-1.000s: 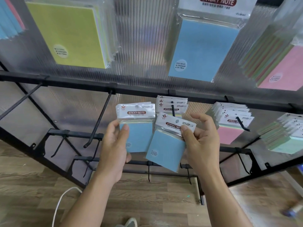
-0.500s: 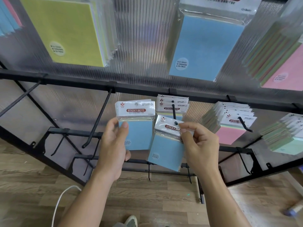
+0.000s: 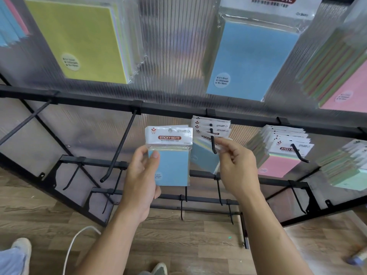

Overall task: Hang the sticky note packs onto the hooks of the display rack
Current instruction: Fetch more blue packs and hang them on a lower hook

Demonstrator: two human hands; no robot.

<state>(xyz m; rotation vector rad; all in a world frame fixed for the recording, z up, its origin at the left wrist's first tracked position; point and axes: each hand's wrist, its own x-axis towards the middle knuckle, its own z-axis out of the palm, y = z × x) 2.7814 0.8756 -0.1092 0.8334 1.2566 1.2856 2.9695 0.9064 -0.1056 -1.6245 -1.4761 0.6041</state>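
My left hand [image 3: 142, 181] grips a stack of blue sticky note packs [image 3: 171, 165] with white "STICKY NOTE" headers, held upright in front of the display rack [image 3: 178, 109]. My right hand [image 3: 236, 165] pinches the header of another blue pack [image 3: 204, 155] at the tip of a black hook [image 3: 213, 142]. Several blue packs [image 3: 210, 126] hang further back on that same hook. The pack's hole is hidden by my fingers.
An empty long hook [image 3: 119, 147] juts out left of my left hand. Pink packs [image 3: 282, 149] and green packs [image 3: 345, 167] hang to the right. Large yellow [image 3: 79, 38], blue [image 3: 252, 56] and pink packs hang above. Lower rails carry several empty hooks. A white cable [image 3: 73, 247] lies on the wooden floor.
My right hand has lifted its blue pack up and right, from beside the left stack to the tip of the middle hook. The left hand has stayed about where it was.
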